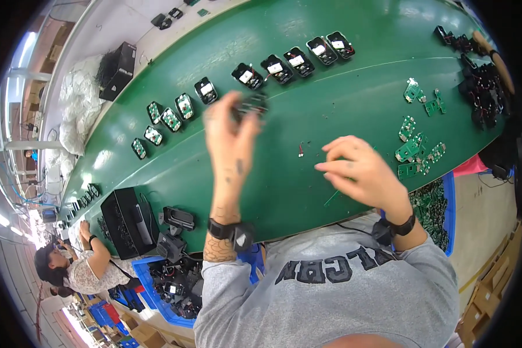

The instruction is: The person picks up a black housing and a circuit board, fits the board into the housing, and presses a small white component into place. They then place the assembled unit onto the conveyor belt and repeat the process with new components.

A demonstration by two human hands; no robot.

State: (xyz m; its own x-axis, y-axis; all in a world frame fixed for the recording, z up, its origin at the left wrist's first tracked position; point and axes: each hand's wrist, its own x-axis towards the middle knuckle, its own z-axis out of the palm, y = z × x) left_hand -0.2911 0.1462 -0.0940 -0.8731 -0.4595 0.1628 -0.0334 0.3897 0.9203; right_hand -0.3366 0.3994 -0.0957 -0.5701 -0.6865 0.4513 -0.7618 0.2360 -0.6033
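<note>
My left hand (231,130) is raised over the green table, with thumb and fingers closed on a dark plastic housing (254,105). The housing is smeared by motion, and its inside is hard to make out. My right hand (359,171) hovers over the near part of the table, fingers loosely bent and apart, with nothing visible in it. Just left of its fingertips lies a small red-and-black wire piece (301,149). Beyond my left hand stands a row of open black housings (276,68) with white blocks and wires inside.
Green circuit boards (411,148) lie at the right, near a heap of black parts (482,93). Housings with green boards (171,119) stand at the left. A black box (127,223) and blue bins (168,307) sit nearby. Another person (78,267) works at far left.
</note>
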